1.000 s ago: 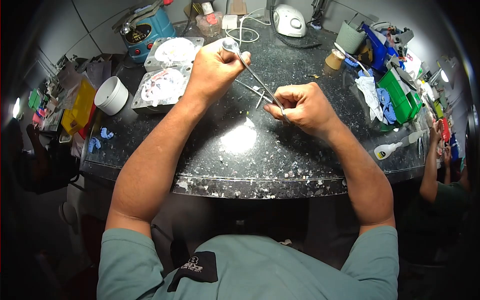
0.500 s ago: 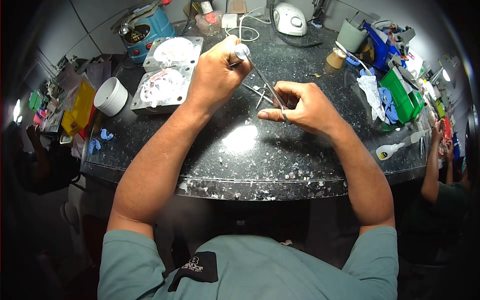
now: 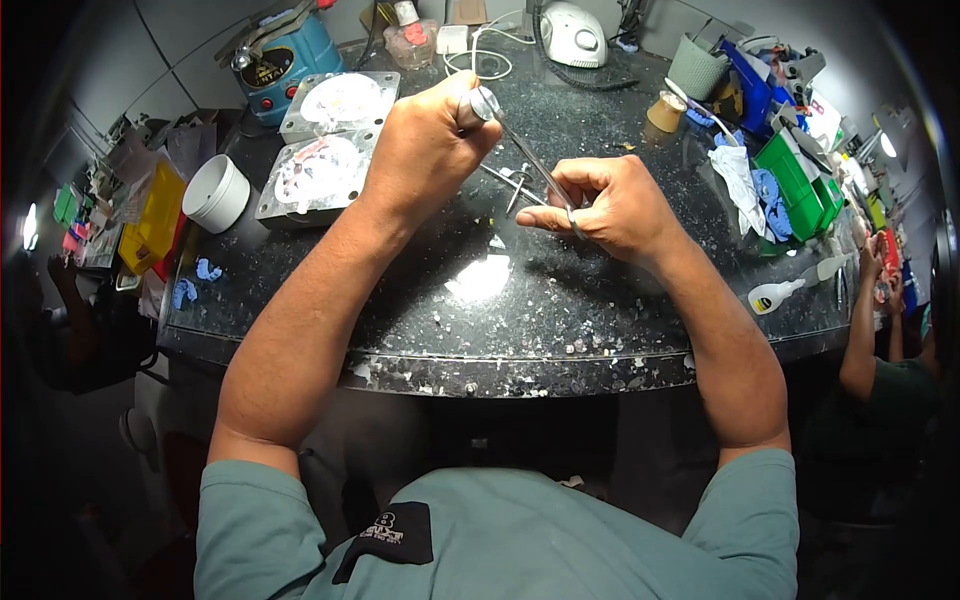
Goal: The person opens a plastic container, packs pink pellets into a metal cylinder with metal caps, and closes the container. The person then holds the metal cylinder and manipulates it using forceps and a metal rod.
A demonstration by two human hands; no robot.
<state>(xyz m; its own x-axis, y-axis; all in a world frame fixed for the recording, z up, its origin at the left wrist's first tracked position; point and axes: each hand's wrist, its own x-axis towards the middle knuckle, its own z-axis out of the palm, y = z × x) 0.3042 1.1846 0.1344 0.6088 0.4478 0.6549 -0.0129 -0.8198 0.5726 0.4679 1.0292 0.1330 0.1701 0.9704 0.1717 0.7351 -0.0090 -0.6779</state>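
Note:
My left hand (image 3: 420,145) is closed in a fist around a silver metal cylinder (image 3: 480,104), its round end showing beside the thumb. From near that cylinder a long thin metal rod (image 3: 536,165) slants down to my right hand (image 3: 615,210). There the thumb and fingers pinch the rod's lower end, where a curved metal part shows below them. Whether the rod joins the cylinder cannot be made out. A cross-shaped metal piece (image 3: 519,187) shows between the hands, near my right fingertips. Left of my left hand lie two metal flask halves (image 3: 318,170) with white plaster in them.
A white pot (image 3: 217,194) and blue scraps (image 3: 184,293) are at the left. Behind stand a blue machine (image 3: 290,70) and a white device (image 3: 573,36). At the right are a green tray (image 3: 790,185), a white cloth (image 3: 737,180) and a small bottle (image 3: 775,296). Another person's arms (image 3: 862,330) show far right.
Both hands keep their grips and have hardly moved. The whole view has shifted slightly. A small light scrap now shows on the table below the hands.

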